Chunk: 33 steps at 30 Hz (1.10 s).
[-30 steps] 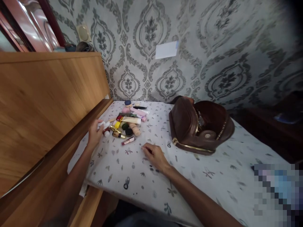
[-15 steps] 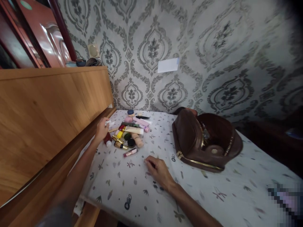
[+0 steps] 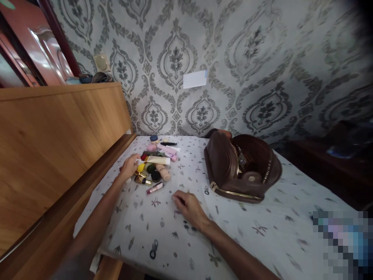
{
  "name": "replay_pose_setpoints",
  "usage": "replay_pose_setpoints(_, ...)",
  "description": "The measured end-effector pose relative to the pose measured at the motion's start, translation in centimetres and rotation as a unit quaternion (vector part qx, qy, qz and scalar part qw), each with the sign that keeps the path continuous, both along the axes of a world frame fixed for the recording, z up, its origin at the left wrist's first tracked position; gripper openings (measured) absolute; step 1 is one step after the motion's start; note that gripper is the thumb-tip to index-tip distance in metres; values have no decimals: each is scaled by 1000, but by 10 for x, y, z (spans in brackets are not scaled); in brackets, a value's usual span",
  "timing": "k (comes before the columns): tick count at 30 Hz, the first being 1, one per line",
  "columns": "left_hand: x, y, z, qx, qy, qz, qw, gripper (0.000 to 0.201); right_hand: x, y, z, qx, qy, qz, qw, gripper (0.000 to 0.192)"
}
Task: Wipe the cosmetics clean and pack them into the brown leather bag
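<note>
My left hand is at the left edge of a pile of cosmetics, fingers closed, with a small white thing at their tips that I cannot make out. Beside it lie a cream-coloured tube, a yellow item, gold-and-black lipsticks and a black round jar. A beige bottle rests at the pile's right side, and a pink lip gloss tube lies in front. My right hand rests loosely curled on the cloth, with nothing visible in it.
A brown leather handbag stands unzipped on the right of the patterned tablecloth. Behind the pile are a blue-lidded jar and a black pen-like item. A wooden panel borders the left; a pixelated object lies lower right.
My left hand has moved right, from beyond the pile's left edge onto it, and now hides most of the dark red bottle. My right hand stays curled in place. The view has shifted slightly.
</note>
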State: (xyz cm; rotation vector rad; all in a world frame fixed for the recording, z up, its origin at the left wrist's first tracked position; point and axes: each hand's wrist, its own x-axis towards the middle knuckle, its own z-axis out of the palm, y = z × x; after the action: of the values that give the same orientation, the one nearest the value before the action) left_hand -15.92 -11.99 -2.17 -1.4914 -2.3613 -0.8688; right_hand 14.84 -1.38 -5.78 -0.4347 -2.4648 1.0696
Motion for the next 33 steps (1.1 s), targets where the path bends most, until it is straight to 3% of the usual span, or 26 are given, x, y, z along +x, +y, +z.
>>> replay_pose_setpoints(5,-7,1,9,-12,-4,24,1000,20,-1,0,-1,-1,-4,4,1000,29)
replay_pose_setpoints(9,2,21,16,4,2,30,1000,24,0,-1,1,-5,-5,6,1000,29)
replay_pose_setpoints(15,51,58,11,-40,9,-27,999,35,0,-1,2,-6,-12,4,1000,28)
replay_pose_setpoints(19,85,65,2,-71,18,-50,996,35,0,-1,1,-10,-14,9,1000,29)
replay_pose_setpoints(22,94,66,0,-91,26,-60,994,36,0,-1,0,-10,-16,11,1000,29)
replay_pose_setpoints(26,79,73,5,-105,23,-65,992,37,0,-1,0,-15,-21,5,1000,29)
replay_pose_setpoints(33,23,84,6,-94,-13,-25,995,33,0,-1,0,-12,-23,9,1000,30)
